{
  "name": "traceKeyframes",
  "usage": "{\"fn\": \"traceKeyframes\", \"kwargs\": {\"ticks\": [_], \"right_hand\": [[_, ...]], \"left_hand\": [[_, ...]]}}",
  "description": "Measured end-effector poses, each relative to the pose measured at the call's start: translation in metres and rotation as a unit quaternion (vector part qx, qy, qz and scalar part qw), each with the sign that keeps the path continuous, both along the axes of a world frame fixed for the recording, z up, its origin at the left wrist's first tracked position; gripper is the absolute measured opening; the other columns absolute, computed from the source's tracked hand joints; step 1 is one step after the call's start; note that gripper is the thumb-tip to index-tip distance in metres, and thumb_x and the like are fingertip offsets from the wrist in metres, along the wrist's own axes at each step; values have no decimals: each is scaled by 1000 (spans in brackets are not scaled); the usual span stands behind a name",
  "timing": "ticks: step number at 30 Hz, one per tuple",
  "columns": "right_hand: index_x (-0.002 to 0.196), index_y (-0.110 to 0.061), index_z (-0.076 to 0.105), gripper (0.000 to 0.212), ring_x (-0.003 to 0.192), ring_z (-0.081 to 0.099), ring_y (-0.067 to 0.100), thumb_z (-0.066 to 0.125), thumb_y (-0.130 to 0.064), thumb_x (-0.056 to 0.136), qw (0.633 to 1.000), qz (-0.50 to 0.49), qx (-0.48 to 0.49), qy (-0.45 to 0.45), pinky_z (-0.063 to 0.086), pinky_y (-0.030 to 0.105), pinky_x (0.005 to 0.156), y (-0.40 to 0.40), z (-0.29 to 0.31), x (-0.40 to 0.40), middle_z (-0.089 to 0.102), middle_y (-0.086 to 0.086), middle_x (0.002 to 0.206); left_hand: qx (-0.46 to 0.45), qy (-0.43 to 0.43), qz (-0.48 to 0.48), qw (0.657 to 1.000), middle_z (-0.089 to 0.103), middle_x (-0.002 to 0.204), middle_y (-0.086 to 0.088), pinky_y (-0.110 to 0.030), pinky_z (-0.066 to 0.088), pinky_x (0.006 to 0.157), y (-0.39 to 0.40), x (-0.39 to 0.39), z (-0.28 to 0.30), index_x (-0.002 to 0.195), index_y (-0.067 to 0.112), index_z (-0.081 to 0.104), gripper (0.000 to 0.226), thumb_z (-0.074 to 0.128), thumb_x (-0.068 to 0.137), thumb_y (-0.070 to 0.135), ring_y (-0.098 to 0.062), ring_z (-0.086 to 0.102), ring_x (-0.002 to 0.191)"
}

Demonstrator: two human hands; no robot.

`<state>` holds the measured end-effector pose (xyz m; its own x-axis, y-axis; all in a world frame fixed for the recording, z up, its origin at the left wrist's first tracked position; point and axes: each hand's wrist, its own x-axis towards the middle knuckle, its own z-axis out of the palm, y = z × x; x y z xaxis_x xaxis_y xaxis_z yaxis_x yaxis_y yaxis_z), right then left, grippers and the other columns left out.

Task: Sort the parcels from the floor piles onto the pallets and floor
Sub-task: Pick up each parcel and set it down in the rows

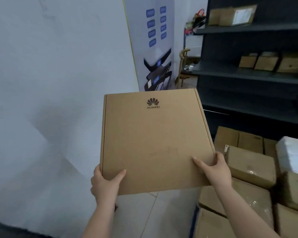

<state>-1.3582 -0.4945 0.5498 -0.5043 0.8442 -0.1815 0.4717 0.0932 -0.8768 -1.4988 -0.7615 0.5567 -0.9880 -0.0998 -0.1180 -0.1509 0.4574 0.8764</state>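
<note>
Two hands, left hand (105,183) and right hand (213,170), gripping flat "HUAWEI"-printed cardboard parcel (155,141).

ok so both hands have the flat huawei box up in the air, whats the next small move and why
Probably swing it right and lower it toward the stacked parcels. The flat brown box is held clear of any surface, the left hand and right hand gripping its near corners with thumbs on top, so it still needs a resting place. Which pile it belongs to can't be told.

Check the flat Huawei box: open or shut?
Shut: the flat box lid lies flush, no gap visible, while both hands grip its near corners.
</note>
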Motion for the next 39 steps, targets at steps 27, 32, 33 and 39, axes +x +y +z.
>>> {"fn": "traceKeyframes", "kwargs": {"ticks": [27, 32, 33, 39], "right_hand": [[131, -18, 42, 82, 100, 57, 21, 73, -60, 68, 949, -281, -67, -129, 51, 35, 75, 323, -57, -199, 58, 1, 121], [138, -22, 38, 88, 98, 55, 16, 71, -64, 68, 917, -345, -79, -182, 49, 31, 69, 393, -91, -207, 56, -4, 118], [139, -24, 37, 89, 100, 56, 17, 70, -65, 68, 909, -359, -84, -195, 48, 31, 69, 409, -99, -209, 55, -4, 120], [138, -26, 37, 88, 104, 58, 17, 69, -67, 68, 870, -413, -104, -248, 55, 36, 76, 495, -156, -199, 57, -4, 122]], "left_hand": [[-31, -155, -297, 942, 46, 140, -12, -48, 38, 106, 452, -334, -63, 143, 10, 33, 98, 88, 63, 24, -33, 46, 126], [-71, -181, -370, 909, 40, 145, -14, -48, 31, 111, 561, -353, -114, 145, 5, 32, 96, 85, 67, 23, -34, 39, 133], [-80, -191, -380, 902, 39, 145, -15, -47, 31, 111, 583, -357, -127, 144, 5, 32, 97, 86, 66, 23, -33, 39, 133], [-144, -257, -384, 875, 40, 146, -13, -46, 29, 113, 705, -351, -195, 144, 7, 34, 101, 89, 60, 21, -34, 38, 133]]}}
